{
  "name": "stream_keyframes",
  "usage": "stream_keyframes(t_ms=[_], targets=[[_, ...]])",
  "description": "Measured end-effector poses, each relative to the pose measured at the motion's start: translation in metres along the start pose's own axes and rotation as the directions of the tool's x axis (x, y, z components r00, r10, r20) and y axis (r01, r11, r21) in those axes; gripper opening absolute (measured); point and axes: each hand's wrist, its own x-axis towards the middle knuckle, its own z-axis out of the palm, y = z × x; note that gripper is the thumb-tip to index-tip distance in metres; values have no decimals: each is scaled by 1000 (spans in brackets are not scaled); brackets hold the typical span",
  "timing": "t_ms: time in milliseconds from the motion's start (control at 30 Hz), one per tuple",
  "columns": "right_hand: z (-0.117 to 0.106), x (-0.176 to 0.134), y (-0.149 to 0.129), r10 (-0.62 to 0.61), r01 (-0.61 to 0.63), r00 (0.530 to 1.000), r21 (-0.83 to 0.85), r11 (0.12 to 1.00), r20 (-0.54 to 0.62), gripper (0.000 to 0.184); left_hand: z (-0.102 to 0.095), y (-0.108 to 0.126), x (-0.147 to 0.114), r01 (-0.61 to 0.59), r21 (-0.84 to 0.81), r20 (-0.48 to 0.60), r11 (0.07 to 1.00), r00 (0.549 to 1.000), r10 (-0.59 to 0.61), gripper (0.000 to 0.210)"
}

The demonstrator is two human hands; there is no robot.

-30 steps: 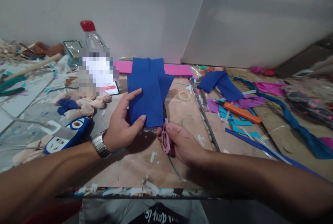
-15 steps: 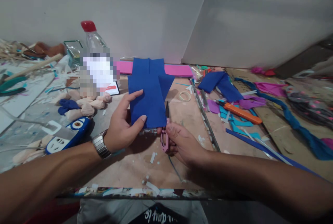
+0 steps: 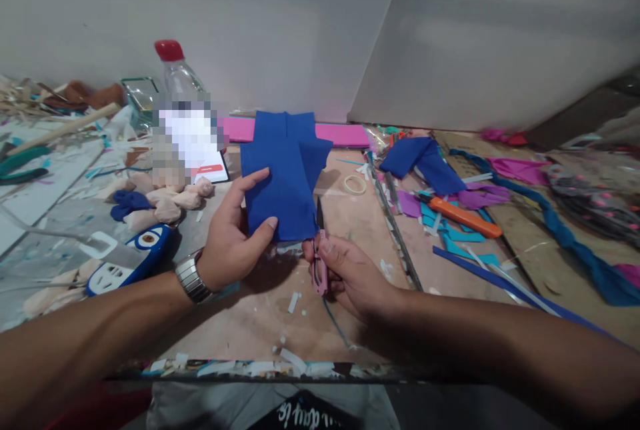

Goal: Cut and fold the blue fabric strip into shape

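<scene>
At middle left of the frame, a blue-and-white socket block [image 3: 113,270] sits near a heap of pale rounded pieces [image 3: 163,205], both much as they were half a second ago. Right of them, the left hand [image 3: 235,238] has edged slightly leftward with the blue cloth [image 3: 280,190] at the centre of the frame; thumb and forefinger press on top and the other fingers are tucked beneath, so it is gripped. The cloth's lower edge sits a touch higher now, and the flap at its upper right, straight-edged before, looks crumpled. By the lower right corner, the right hand [image 3: 357,277] has its fingers wrapped around the pink scissors [image 3: 323,277]; the blades seem parted now, though from here I can't quite make out which passes over the cloth.

Along the bottom of the frame runs the table's front edge [image 3: 225,379]. The board [image 3: 260,340] shows its surface between the left hand and that edge, and again right of the scissors, past a pale ring [image 3: 347,183] to a dark strip [image 3: 407,260] slanting down at centre right. Beyond, an orange cutter [image 3: 465,215] lies among scraps [image 3: 483,195], tightening the room on that side
</scene>
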Motion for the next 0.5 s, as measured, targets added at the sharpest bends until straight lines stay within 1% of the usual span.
stream_keyframes(t_ms=[133, 500], targets=[[0, 0, 1, 3, -3, 1000, -3, 1000, 10, 54, -1, -1, 0, -13, 12, 6, 1000, 1000, 13, 58], [0, 1, 1, 3, -3, 1000, -17, 1000, -5, 57, 0, -2, 0, -14, -14, 10, 1000, 1000, 14, 58]])
